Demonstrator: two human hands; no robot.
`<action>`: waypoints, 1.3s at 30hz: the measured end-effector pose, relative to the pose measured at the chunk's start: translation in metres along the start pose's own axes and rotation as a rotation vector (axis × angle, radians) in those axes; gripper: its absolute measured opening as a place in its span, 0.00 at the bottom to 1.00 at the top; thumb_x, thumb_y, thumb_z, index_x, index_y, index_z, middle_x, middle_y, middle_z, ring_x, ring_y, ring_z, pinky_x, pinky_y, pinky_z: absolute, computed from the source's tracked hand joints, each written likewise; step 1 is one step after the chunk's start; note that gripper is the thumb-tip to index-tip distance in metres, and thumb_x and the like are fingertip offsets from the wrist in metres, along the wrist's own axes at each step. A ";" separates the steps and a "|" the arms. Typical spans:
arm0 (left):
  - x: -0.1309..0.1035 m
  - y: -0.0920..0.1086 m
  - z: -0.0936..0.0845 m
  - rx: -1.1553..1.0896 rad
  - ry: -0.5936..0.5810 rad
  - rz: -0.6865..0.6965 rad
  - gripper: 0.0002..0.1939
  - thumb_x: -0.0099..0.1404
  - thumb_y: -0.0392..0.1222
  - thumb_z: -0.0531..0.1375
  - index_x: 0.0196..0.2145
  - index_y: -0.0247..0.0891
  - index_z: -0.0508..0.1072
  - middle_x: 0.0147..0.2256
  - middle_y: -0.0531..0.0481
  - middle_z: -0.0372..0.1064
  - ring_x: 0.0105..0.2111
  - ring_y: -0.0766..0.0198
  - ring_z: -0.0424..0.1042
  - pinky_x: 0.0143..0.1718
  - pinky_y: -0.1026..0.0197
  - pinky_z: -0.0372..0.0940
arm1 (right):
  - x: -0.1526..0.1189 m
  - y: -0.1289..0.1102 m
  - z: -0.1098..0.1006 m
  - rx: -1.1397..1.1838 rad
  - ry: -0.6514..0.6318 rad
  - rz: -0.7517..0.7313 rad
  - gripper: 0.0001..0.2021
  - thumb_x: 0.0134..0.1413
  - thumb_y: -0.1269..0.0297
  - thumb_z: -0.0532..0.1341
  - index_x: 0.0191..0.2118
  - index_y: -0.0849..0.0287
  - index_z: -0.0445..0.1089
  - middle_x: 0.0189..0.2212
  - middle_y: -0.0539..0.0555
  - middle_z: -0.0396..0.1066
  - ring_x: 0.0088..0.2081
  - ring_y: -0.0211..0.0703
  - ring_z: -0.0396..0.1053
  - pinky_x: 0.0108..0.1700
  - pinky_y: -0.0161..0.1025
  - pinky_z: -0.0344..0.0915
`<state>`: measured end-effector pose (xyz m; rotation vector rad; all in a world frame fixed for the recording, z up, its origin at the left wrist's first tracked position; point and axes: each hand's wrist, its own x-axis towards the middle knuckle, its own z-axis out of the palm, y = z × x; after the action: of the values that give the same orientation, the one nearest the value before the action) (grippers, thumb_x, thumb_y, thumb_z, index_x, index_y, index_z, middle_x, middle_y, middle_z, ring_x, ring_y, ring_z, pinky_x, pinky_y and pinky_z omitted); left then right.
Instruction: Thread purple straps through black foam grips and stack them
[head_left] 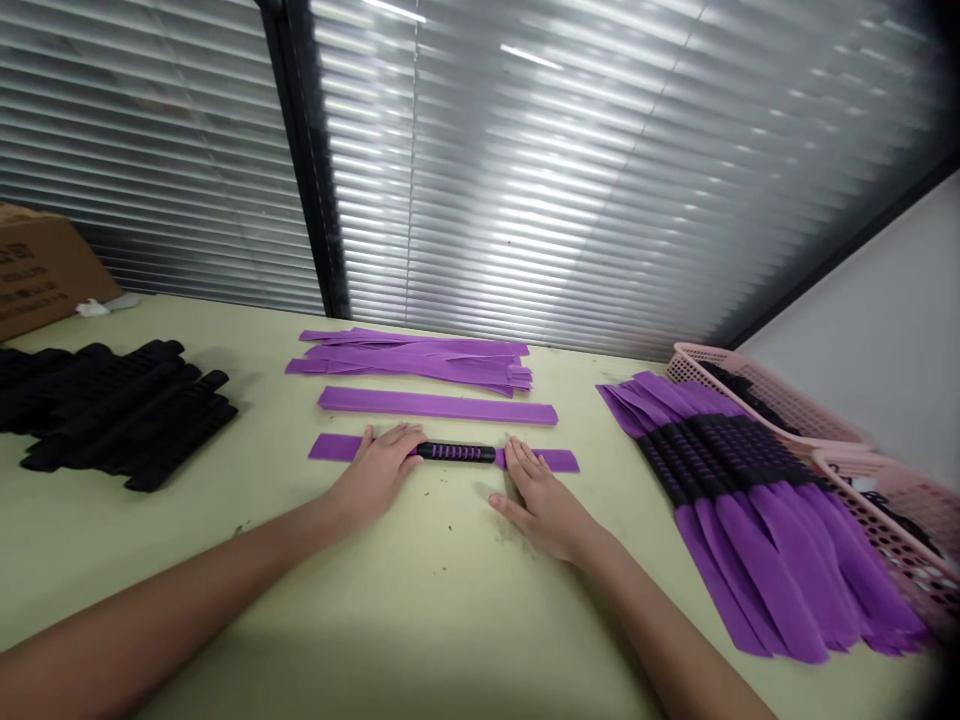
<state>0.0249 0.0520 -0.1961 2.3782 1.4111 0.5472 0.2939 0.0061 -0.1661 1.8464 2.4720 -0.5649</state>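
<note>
A purple strip [560,461] lies crosswise on the table in front of me, threaded through a black slotted sleeve [457,453]. Purple shows through the sleeve's slots. My left hand [377,475] is closed over the sleeve's left end, fingers above and thumb below it, hiding that end. My right hand [546,503] rests open just past the sleeve's right end, fingers laid flat on the strip and thumb apart on the table. Behind it lies a single flat purple strip [439,405], with a loose pile of purple strips [412,360] farther back.
Black sleeves [120,410] are heaped at the left. Purple strips with black sleeves [750,500] lie stacked at the right, beside two pink baskets [780,395] holding dark items. A cardboard box [49,265] stands at the back left, and window blinds [510,180] rise behind the table [360,620].
</note>
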 end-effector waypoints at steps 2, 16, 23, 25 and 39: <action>0.000 -0.001 -0.001 -0.012 -0.004 0.001 0.18 0.72 0.44 0.43 0.55 0.43 0.62 0.59 0.46 0.60 0.62 0.55 0.54 0.62 0.35 0.40 | 0.000 0.001 0.000 -0.001 -0.001 -0.004 0.44 0.58 0.36 0.38 0.68 0.66 0.30 0.68 0.58 0.26 0.68 0.47 0.26 0.67 0.47 0.35; -0.018 0.022 -0.002 0.358 0.107 0.001 0.27 0.70 0.51 0.47 0.61 0.34 0.59 0.61 0.36 0.56 0.60 0.44 0.55 0.60 0.40 0.51 | -0.002 0.000 0.006 -0.041 0.030 -0.023 0.41 0.60 0.38 0.38 0.68 0.63 0.25 0.67 0.56 0.21 0.67 0.48 0.22 0.67 0.49 0.34; -0.040 0.046 -0.001 0.556 -0.022 -0.154 0.34 0.67 0.57 0.49 0.63 0.31 0.56 0.58 0.28 0.58 0.54 0.34 0.63 0.50 0.37 0.61 | -0.004 -0.003 0.006 -0.133 0.030 -0.010 0.41 0.60 0.38 0.39 0.68 0.62 0.28 0.67 0.57 0.21 0.67 0.51 0.22 0.67 0.50 0.36; -0.041 0.048 -0.002 0.581 -0.051 -0.164 0.39 0.65 0.61 0.50 0.64 0.29 0.55 0.57 0.25 0.59 0.54 0.30 0.62 0.49 0.33 0.59 | -0.005 -0.005 0.006 -0.162 0.030 0.009 0.41 0.59 0.38 0.39 0.68 0.61 0.28 0.68 0.57 0.22 0.67 0.52 0.23 0.66 0.51 0.36; -0.043 0.052 -0.010 0.810 -0.134 -0.261 0.46 0.58 0.71 0.50 0.63 0.35 0.53 0.51 0.18 0.64 0.48 0.26 0.67 0.46 0.31 0.57 | -0.011 -0.002 -0.009 -0.192 -0.015 0.284 0.37 0.54 0.32 0.41 0.67 0.38 0.37 0.69 0.55 0.32 0.65 0.76 0.33 0.59 0.70 0.40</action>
<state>0.0402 -0.0093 -0.1705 2.6308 2.1157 -0.3223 0.2976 -0.0020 -0.1550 2.0509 2.1130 -0.3152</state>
